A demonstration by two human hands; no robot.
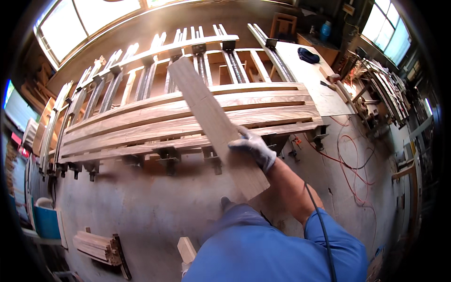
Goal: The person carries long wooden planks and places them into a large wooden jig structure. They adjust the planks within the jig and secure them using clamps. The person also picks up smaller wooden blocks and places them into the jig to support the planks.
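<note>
Slanting in right hand: long, flat, pale-brown wooden board.

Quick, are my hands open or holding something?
Left hand: barely visible; its grip cannot be told.
Right hand: closed, holding a long wooden board.

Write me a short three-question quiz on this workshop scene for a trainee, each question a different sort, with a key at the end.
1. Multiple choice: what does the gloved right hand hold?
A) a paintbrush
B) a wooden board
C) a power drill

2. True or false: the small stack of wood strips lies off to the person's right.

3. Fill in the blank: the person's sleeve is ____ in colour.

Key:
1. B.
2. False; the stack is on the person's left.
3. Blue.
</note>
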